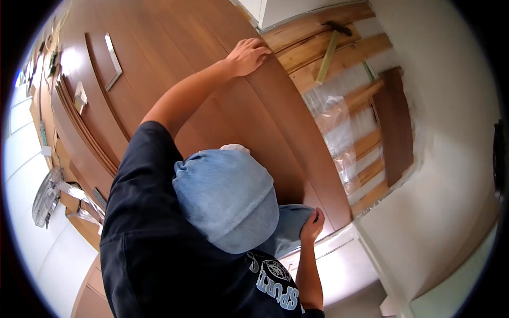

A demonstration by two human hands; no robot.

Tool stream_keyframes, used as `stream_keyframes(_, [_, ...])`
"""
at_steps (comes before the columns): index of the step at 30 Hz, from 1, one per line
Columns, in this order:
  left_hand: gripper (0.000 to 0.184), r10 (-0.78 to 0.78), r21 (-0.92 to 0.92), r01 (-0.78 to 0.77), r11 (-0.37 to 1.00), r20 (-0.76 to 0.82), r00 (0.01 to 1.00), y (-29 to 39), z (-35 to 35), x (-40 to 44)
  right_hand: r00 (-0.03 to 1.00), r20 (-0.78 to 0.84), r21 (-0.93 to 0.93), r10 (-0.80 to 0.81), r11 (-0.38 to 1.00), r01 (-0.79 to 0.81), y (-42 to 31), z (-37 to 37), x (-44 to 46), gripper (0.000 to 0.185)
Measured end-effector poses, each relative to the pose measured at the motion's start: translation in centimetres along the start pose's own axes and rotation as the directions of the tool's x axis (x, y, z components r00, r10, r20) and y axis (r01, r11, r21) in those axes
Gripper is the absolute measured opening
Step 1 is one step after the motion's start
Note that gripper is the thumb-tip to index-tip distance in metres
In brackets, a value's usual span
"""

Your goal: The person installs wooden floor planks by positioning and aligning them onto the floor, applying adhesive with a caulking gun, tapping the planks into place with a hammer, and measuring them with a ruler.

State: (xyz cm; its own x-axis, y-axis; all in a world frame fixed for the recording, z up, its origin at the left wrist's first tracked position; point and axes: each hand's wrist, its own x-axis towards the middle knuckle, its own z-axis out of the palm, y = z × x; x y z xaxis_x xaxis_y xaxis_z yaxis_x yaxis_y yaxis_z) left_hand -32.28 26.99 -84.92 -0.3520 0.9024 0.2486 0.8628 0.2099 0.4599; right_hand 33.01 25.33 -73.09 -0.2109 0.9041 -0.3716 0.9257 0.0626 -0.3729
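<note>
My left hand (pixel 249 55) lies on the brown floor planks (pixel 196 79), its fingers bent at the edge of the outermost plank (pixel 297 122). No tool shows in it. Nearer to me, my right hand (pixel 313 225) is closed beside my jeans leg, close to the other end of that plank. Whatever its curled fingers hold, if anything, is hidden. My bent knee in blue jeans (pixel 228 196) covers part of the floor between the two hands.
Past the plank edge lie bare wooden battens (pixel 302 45) and clear plastic sheeting (pixel 336 122). A hammer (pixel 331 50) and a short brown board (pixel 392 127) rest there beside the pale wall (pixel 445 106). At left are a metal square (pixel 113 63), stacked planks (pixel 85 124) and a fan (pixel 47 199).
</note>
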Motion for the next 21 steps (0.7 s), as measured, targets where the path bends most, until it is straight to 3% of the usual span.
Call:
stream_keyframes(3, [0.023, 0.018, 0.045, -0.019, 0.999, 0.041, 0.999, -0.8, 3.2, 2.6, 1.000, 0.005, -0.036, 0.008, 0.999, -0.008, -0.5, 0.1, 0.2, 0.040])
stream_keyframes(5, [0.025, 0.018, 0.060, -0.021, 0.998, 0.042, 0.999, -1.3, 3.7, 2.7, 0.989, 0.012, -0.005, 0.146, 0.989, -0.146, -1.0, -0.1, 0.4, 0.040])
stream_keyframes(8, [0.025, 0.115, 0.009, -0.115, 0.993, -0.110, 0.987, -1.4, 3.6, 2.8, 0.977, 0.050, 0.015, 0.207, 0.978, -0.208, -1.5, -0.7, 0.0, 0.040])
stream_keyframes(13, [0.025, 0.094, -0.019, -0.094, 0.995, -0.025, 0.995, -2.1, 3.4, 3.2, 0.987, 0.073, 0.022, 0.144, 0.989, -0.146, 0.8, -0.6, 0.6, 0.039])
stream_keyframes(18, [0.026, 0.057, 0.093, -0.060, 0.994, 0.033, 0.998, -2.2, 2.8, 2.9, 0.995, 0.012, -0.011, 0.102, 0.995, -0.102, 1.9, -0.4, -1.0, 0.037])
stream_keyframes(21, [0.034, 0.048, 0.170, -0.061, 0.984, 0.079, 0.996, -2.1, 1.6, 0.7, 0.959, -0.050, -0.031, 0.279, 0.959, -0.281, 4.5, -0.4, -3.9, 0.043])
